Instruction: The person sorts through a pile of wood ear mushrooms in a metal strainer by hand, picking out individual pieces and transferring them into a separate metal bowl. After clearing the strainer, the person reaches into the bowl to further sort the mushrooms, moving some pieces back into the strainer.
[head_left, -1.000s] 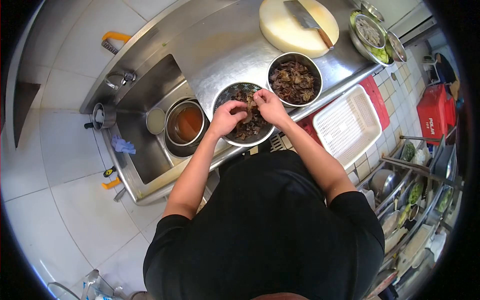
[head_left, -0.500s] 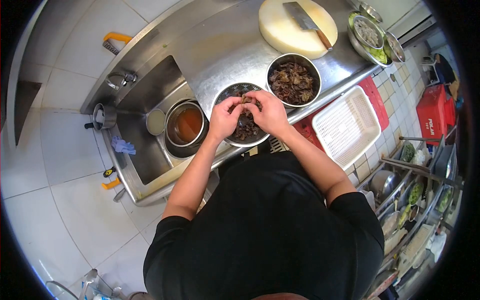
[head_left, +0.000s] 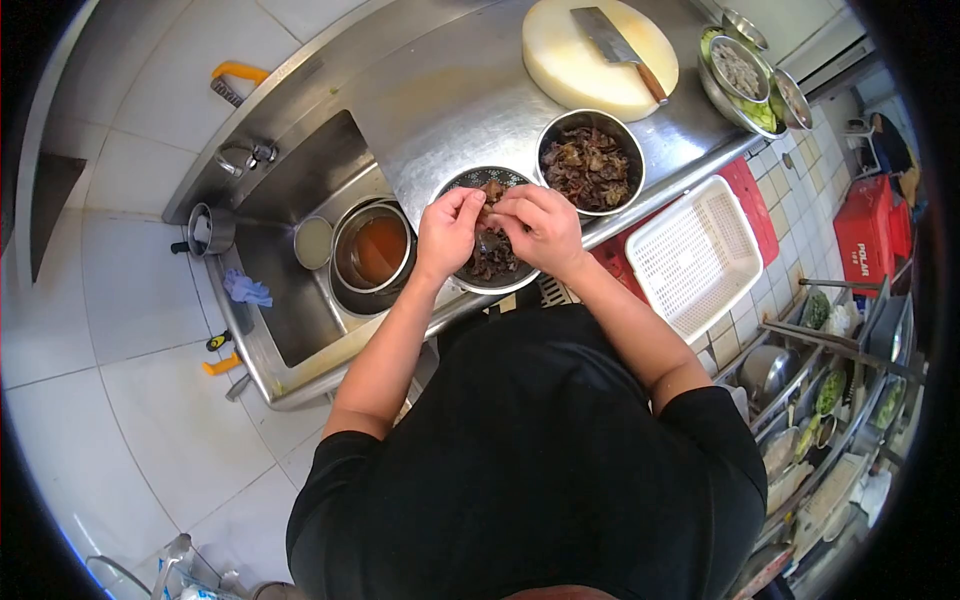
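My left hand and my right hand meet over a perforated metal colander. Between their closed fingers is a piece of brown wood ear mushroom, partly hidden by the fingertips. More dark wood ear lies in the colander below. Just right of it, a steel pot holds a heap of wood ear pieces. Both vessels stand at the front edge of the steel counter.
Behind the pot is a round chopping board bearing a cleaver. Left is a sink with a pot of brownish liquid. A white plastic basket sits below the counter edge; bowls of cut food stand far right.
My right hand has turned, its fingers now curling more over the mushroom piece. The piece shows more above the fingertips. The view has shifted slightly.
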